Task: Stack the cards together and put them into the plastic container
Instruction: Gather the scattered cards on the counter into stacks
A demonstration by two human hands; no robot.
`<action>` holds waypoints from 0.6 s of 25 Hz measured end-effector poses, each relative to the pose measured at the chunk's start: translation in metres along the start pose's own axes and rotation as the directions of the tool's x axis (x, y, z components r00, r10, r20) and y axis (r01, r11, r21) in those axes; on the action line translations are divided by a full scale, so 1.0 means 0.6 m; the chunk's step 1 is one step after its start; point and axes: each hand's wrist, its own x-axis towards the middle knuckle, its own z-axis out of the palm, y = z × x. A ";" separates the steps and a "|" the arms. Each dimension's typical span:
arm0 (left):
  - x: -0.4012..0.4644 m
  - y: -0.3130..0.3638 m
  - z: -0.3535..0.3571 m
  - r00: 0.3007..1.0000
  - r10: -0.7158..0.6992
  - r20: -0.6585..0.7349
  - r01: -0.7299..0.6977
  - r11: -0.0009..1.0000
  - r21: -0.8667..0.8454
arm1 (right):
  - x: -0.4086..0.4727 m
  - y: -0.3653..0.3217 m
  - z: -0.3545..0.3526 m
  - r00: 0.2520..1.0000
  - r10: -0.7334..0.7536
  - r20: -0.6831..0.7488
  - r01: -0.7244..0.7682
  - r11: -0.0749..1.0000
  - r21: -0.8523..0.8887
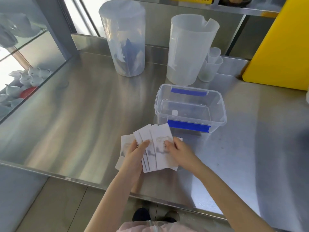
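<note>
Several white cards with grey print are fanned out just above the steel table, near its front edge. My left hand grips the fan from the left, thumb on top. My right hand pinches the rightmost cards from the right. One more card pokes out to the left behind my left hand. The clear plastic container with blue clips stands open just behind the cards, with only a small white piece on its floor.
Behind the container stand a clear tall jug holding blue and white items, a frosted pitcher and small cups. A yellow board leans at the right. The steel table stretches left to a glass panel.
</note>
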 end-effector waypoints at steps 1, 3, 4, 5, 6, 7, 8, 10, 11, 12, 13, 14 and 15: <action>0.000 -0.003 0.005 1.000 0.007 0.010 -0.007 1.000 0.009 | -0.003 0.002 0.013 1.000 -0.009 -0.006 0.009 0.997 -0.075; 0.001 -0.010 0.008 1.000 0.018 0.018 -0.018 0.999 0.034 | -0.007 0.005 0.033 1.000 -0.026 0.009 0.027 0.996 -0.080; 0.000 -0.012 0.007 1.000 0.016 0.016 -0.017 0.999 0.044 | -0.005 0.005 0.037 0.999 -0.022 0.029 0.024 0.998 -0.063; 0.000 -0.014 0.005 1.000 0.015 0.012 -0.015 0.998 0.055 | -0.001 0.007 0.036 0.999 -0.005 0.043 0.006 1.000 -0.017; 0.000 -0.014 0.001 1.000 0.013 0.008 -0.013 0.998 0.067 | 0.008 0.013 0.033 0.999 0.020 0.031 -0.022 0.998 0.063; -0.001 -0.013 -0.002 1.000 0.009 0.004 -0.009 0.997 0.074 | 0.018 0.021 0.027 0.998 0.063 -0.009 -0.061 0.986 0.155; -0.002 -0.012 -0.006 1.000 0.001 -0.002 -0.001 0.997 0.074 | 0.031 0.032 0.021 0.990 0.121 -0.078 -0.104 0.976 0.191; -0.005 -0.009 -0.014 1.000 -0.016 -0.009 0.017 0.998 0.057 | 0.055 0.057 0.020 0.938 0.222 -0.265 -0.244 0.969 -0.050; -0.007 -0.008 -0.017 1.000 -0.023 -0.014 0.023 0.999 0.042 | 0.063 0.066 0.024 0.909 0.247 -0.336 -0.330 0.919 -0.216; -0.008 -0.007 -0.020 0.999 -0.029 -0.024 0.029 0.999 0.029 | 0.066 0.072 0.031 0.892 0.249 -0.378 -0.383 0.861 -0.335; -0.009 -0.006 -0.022 0.999 -0.034 -0.034 0.035 0.999 0.021 | 0.070 0.078 0.039 0.886 0.235 -0.399 -0.400 0.823 -0.403; -0.010 -0.005 -0.024 0.998 -0.039 -0.041 0.040 0.999 0.018 | 0.073 0.081 0.044 0.885 0.225 -0.407 -0.403 0.809 -0.429; -0.011 -0.005 -0.026 0.998 -0.042 -0.045 0.043 0.999 0.016 | 0.077 0.084 0.047 0.886 0.223 -0.407 -0.402 0.808 -0.432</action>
